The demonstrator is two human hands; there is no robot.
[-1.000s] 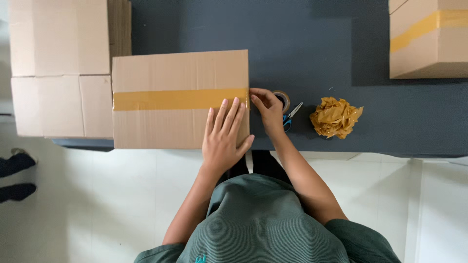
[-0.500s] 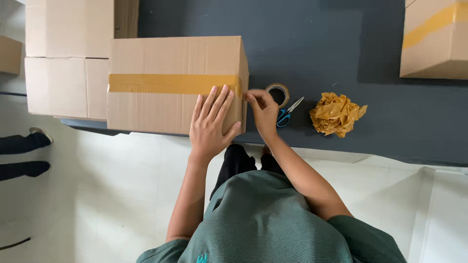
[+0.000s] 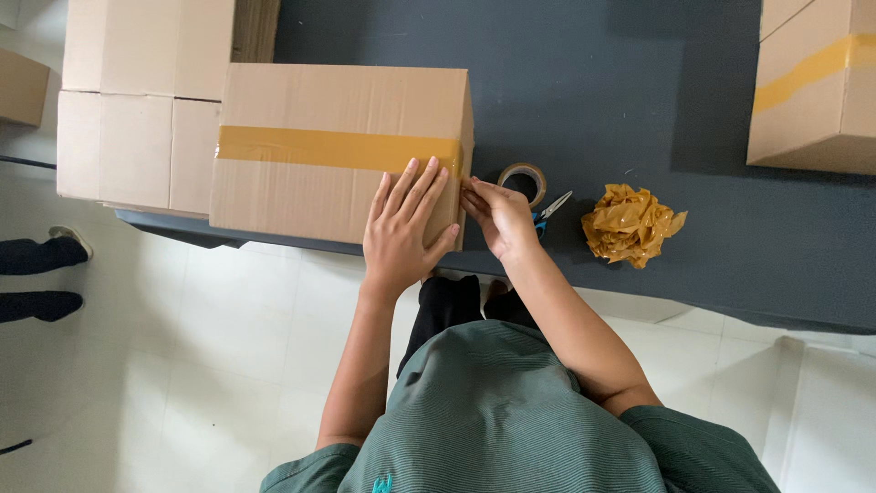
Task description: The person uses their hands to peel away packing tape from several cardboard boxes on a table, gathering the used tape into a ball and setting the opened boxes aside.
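Left hand: laid flat, fingers spread, on the taped box.
Right hand: fingertips pinched on the tape end at the box's edge.
Nearby: tape roll, scissors.

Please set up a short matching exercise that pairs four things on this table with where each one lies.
Things:
1. left hand
2. right hand
3. tape roll
4. crumpled tape wad

Places:
A. furthest right, beside the scissors
B. at the taped box right edge, by the tape strip's end
C. flat on the box top
D. on the dark table, just beyond the right hand

Pairs: 1-C, 2-B, 3-D, 4-A
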